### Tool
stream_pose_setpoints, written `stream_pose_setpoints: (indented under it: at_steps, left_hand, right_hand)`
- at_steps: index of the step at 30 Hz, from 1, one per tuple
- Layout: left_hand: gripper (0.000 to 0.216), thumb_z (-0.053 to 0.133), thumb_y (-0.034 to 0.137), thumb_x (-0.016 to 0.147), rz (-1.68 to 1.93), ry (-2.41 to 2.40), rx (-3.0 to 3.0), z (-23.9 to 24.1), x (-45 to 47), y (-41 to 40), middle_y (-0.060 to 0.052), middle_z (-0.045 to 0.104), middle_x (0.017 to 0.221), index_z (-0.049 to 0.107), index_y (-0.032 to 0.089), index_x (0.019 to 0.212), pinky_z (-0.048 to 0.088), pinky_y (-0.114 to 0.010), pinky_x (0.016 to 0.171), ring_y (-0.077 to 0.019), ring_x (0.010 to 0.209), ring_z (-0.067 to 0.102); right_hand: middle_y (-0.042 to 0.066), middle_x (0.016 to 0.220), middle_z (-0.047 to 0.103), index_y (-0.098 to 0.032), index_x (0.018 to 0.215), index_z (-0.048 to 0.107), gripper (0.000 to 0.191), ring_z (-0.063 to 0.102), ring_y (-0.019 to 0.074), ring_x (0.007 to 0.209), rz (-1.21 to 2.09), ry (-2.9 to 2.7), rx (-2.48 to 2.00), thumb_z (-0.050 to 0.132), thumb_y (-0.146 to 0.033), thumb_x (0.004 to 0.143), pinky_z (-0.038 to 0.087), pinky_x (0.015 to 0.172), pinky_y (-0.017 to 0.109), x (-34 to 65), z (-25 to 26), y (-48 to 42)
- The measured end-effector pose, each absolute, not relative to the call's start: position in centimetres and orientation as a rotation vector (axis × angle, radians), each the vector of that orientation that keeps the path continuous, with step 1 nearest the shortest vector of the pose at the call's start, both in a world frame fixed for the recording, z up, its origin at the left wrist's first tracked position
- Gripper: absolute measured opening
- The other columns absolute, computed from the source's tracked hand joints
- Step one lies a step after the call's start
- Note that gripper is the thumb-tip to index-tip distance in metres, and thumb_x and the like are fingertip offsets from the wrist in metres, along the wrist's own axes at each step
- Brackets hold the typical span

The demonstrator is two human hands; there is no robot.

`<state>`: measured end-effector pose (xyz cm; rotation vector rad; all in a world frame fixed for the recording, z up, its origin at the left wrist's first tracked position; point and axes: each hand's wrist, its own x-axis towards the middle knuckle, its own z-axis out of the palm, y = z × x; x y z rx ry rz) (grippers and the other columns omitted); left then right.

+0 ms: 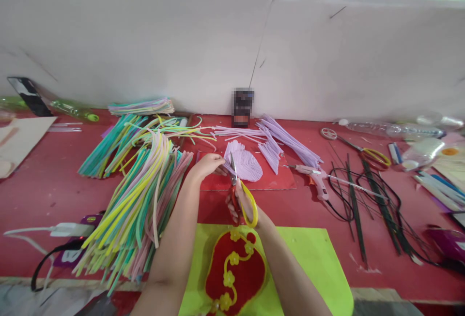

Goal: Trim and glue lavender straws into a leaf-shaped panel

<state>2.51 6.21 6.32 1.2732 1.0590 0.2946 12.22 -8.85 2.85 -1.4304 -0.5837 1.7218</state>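
Note:
My right hand [242, 205] grips a pair of scissors [249, 203] with yellow and red handles. Their blades point away from me and lie across the left part of a lilac leaf-shaped piece [250, 165] made of ridged pipe cleaners. At that piece's left edge, the fingers of my left hand [209, 165] are pinched together on it; the fingertips are partly hidden. Under the piece is a red board [283, 183]. Another lilac piece with a slanted edge [269, 154] rests to its right, near loose lilac pipe cleaners [290, 139].
Bundles of coloured pipe cleaners [127, 200] spread on the left. A pink glue gun [315, 176], dark stems [358, 219] and another pair of scissors [363, 150] lie right. A phone [242, 108] leans on the white partition [163, 40]. A yellow-green sheet [308, 258] hangs closest to me.

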Motion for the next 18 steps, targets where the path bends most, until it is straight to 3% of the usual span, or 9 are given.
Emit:
stream_pose_setpoints:
  at_steps: [18]
  left_hand:
    - [0.014, 0.05, 0.015, 0.083, 0.269, 1.05, 1.272, 6.49, 2.19, 6.29, -0.001, 0.069, 0.061, 0.056, 0.017, 0.07, 0.054, -0.028, 0.069, -0.0155, 0.06, 0.068]
  right_hand:
    - [-0.006, 0.044, 0.039, -0.019, 0.068, 0.05, 0.07, 0.035, 0.0077, 0.032, 1.777, -0.61, -1.443, 0.022, -0.082, 0.08, 0.035, 0.034, 0.021, 12.6, 3.17, -9.3]
